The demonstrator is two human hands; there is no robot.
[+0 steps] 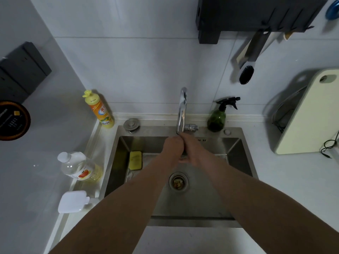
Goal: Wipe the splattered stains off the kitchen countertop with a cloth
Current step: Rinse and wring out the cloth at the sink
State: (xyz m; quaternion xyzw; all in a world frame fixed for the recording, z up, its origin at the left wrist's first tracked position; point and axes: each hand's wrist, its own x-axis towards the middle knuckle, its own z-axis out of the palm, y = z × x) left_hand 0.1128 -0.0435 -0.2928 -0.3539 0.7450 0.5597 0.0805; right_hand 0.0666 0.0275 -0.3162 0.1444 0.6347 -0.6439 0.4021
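Over steel sink basin (pixel 201 198), frame centre: left hand (pixel 172 147) & right hand (pixel 192 153) pressed together under chrome tap spout (pixel 182 109), fingers clamped on dark cloth (pixel 184 152), mostly hidden.

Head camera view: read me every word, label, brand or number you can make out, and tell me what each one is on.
Orange detergent bottle: one large character, apparently "金"; the rest is too blurred.
Clear oil bottle: a label with a red picture, text unreadable.
Round dark disc at far left: lines of pale print, too small to read.
Sink back wall: small dark marks, illegible.
Nothing else carries readable text.
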